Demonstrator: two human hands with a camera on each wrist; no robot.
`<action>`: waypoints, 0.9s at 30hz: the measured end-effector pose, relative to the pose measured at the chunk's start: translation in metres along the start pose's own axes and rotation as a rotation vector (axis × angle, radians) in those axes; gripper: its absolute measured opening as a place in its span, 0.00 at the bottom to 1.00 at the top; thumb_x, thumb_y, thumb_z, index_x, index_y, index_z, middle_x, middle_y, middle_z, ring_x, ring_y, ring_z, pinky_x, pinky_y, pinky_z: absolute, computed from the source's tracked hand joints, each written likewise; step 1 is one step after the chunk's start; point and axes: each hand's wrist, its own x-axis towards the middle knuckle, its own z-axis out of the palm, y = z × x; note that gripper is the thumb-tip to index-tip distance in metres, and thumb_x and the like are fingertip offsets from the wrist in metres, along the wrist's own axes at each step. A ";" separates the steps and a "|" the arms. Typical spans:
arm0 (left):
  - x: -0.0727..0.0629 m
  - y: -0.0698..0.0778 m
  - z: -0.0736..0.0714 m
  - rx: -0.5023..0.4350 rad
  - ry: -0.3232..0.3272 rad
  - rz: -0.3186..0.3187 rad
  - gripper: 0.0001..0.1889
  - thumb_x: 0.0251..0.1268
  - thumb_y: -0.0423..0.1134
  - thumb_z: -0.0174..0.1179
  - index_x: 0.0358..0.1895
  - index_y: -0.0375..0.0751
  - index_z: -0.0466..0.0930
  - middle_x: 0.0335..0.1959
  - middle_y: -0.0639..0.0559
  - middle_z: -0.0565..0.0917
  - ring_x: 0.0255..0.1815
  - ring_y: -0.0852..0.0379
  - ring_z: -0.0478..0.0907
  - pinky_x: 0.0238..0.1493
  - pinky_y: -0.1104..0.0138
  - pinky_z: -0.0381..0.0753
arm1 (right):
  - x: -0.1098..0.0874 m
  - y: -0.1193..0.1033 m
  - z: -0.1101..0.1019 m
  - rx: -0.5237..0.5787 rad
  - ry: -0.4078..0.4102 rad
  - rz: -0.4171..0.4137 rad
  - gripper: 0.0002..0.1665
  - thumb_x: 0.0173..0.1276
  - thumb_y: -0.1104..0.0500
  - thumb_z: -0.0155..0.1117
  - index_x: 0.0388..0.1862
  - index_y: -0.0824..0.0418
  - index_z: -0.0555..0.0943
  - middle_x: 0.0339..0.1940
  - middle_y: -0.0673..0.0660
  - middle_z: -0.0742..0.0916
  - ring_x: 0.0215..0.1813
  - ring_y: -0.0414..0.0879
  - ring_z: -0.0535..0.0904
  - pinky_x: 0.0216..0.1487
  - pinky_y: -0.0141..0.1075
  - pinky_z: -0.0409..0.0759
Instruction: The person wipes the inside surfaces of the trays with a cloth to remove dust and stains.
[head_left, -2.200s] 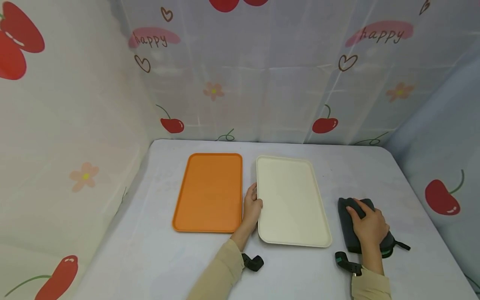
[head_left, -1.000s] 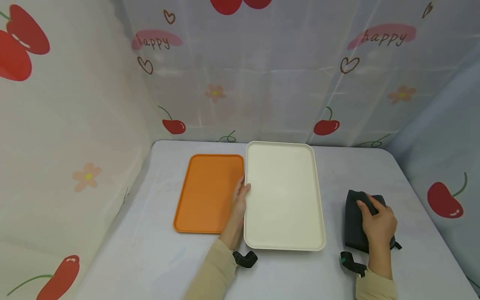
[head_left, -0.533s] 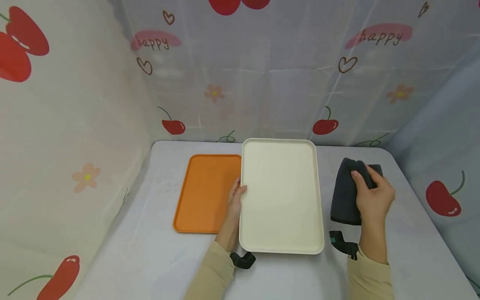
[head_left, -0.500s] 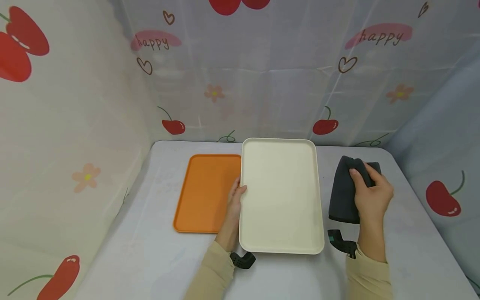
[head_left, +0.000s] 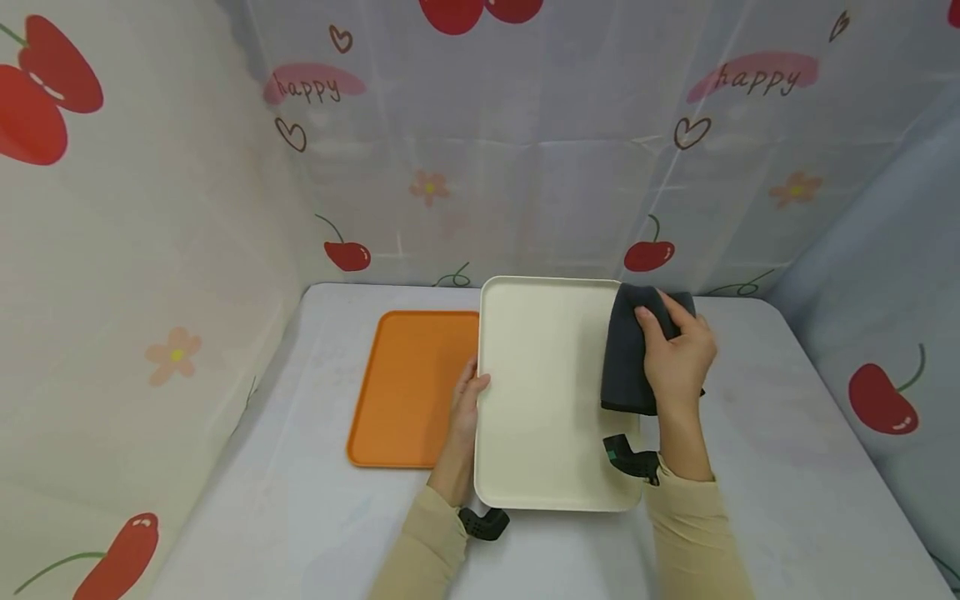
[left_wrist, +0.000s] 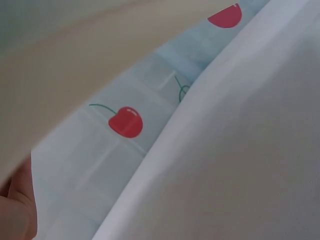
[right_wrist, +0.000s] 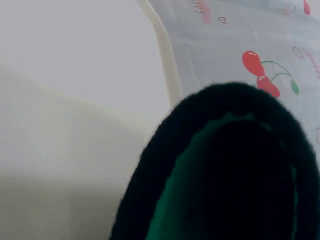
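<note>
PASSABLE: table (head_left: 795, 467) right of dark cloth (head_left: 628, 362) | OBSTACLES: cream tray (head_left: 543, 400) left of cloth | REAR: curtain (head_left: 525, 192)

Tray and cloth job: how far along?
Done: cream tray lifted off the table, left hand holding its left edge. In hand: right hand pinches the dark cloth over the tray's right side; contact isn't clear. Left: likely wiping that tray; whether the orange tray, lying flat, is done doesn't show.

An orange tray (head_left: 408, 387) lies flat on the white table (head_left: 795, 483). Behind the table hangs a pale curtain (head_left: 525, 200) printed with cherries (head_left: 649, 256), flowers (head_left: 429, 188) and the word "happy" (head_left: 752, 79).
</note>
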 end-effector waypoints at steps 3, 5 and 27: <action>-0.001 0.001 -0.001 -0.026 -0.026 0.001 0.18 0.76 0.32 0.40 0.64 0.48 0.67 0.44 0.59 0.82 0.42 0.63 0.82 0.45 0.71 0.83 | 0.001 0.000 0.010 -0.025 -0.002 -0.007 0.20 0.66 0.58 0.68 0.56 0.63 0.83 0.40 0.72 0.83 0.41 0.61 0.72 0.35 0.35 0.66; -0.001 0.002 -0.001 -0.034 -0.053 0.005 0.17 0.76 0.32 0.39 0.61 0.51 0.68 0.44 0.59 0.82 0.41 0.64 0.82 0.44 0.71 0.83 | 0.001 0.000 0.016 -0.046 -0.002 -0.006 0.21 0.66 0.57 0.68 0.56 0.63 0.83 0.38 0.72 0.81 0.41 0.63 0.71 0.35 0.40 0.65; -0.001 0.003 0.002 -0.018 -0.112 0.075 0.19 0.72 0.31 0.42 0.59 0.55 0.72 0.45 0.61 0.84 0.43 0.65 0.83 0.43 0.72 0.84 | 0.004 0.003 0.038 -0.197 0.068 -0.082 0.20 0.65 0.55 0.69 0.52 0.64 0.85 0.36 0.71 0.81 0.52 0.65 0.70 0.51 0.60 0.67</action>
